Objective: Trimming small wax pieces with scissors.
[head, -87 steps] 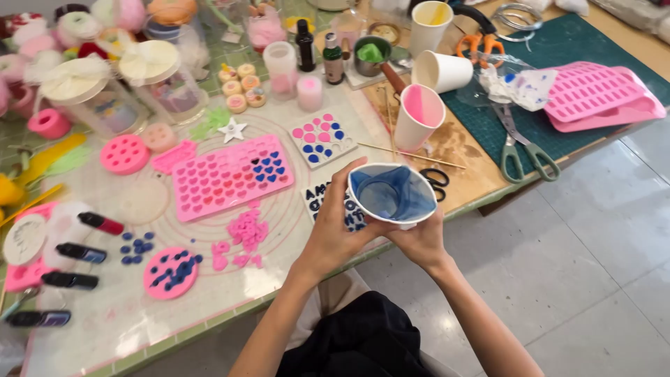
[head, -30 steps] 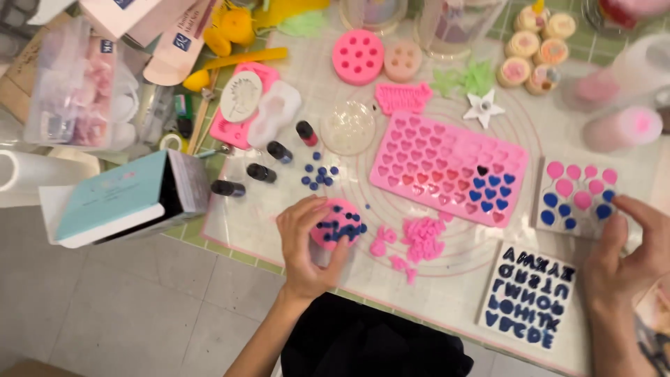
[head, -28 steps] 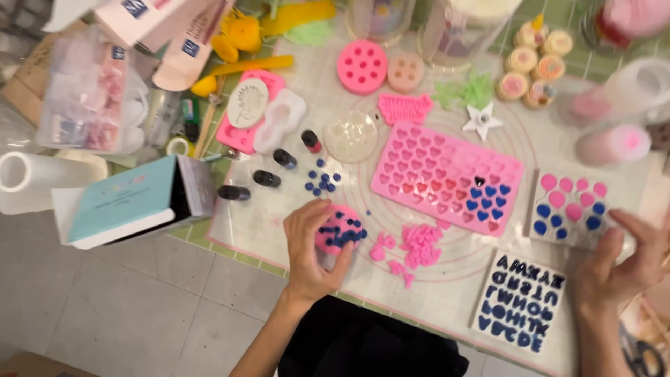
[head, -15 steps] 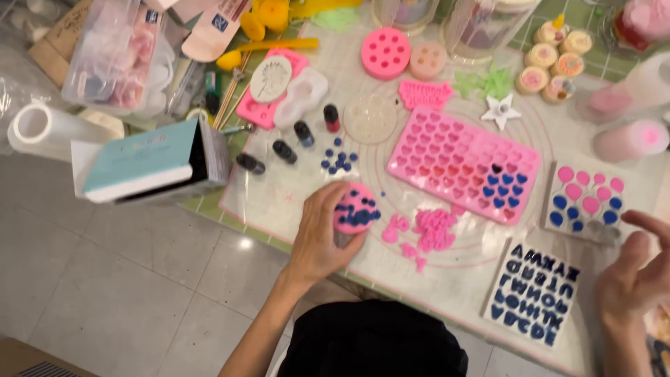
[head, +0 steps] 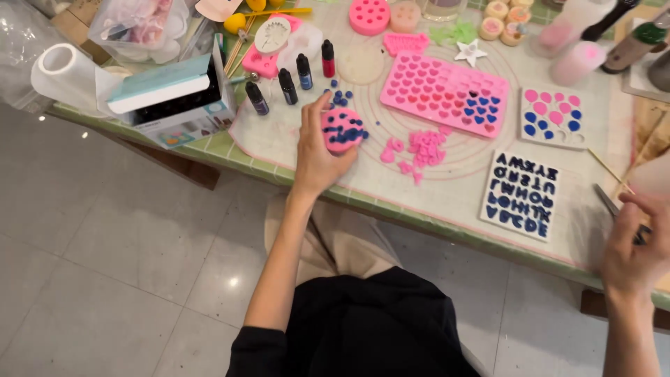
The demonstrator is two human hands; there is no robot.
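Observation:
My left hand (head: 314, 159) grips a small round pink mould (head: 342, 130) filled with dark blue pieces and holds it tilted just above the translucent mat (head: 453, 188). Small pink cast pieces (head: 419, 149) lie loose to its right. Beyond them sits a large pink heart mould (head: 447, 91), partly filled with blue. My right hand (head: 631, 246) is curled at the table's right edge over a dark handle, with a scissors blade (head: 604, 200) sticking out beside it. Whether it grips the handle is unclear. A white letter mould (head: 522, 194) filled with blue lies between my hands.
Several small dye bottles (head: 286, 84) stand behind my left hand. A teal-lidded box (head: 167, 94) and a clear film roll (head: 66, 70) sit at the left. A white square mould (head: 555, 117) holds pink and blue discs. The green table edge (head: 447, 227) faces grey floor tiles.
My left hand has closed on the round pink mould and lifted it off the mat. My right hand has moved from the letter mould out to the table's right edge.

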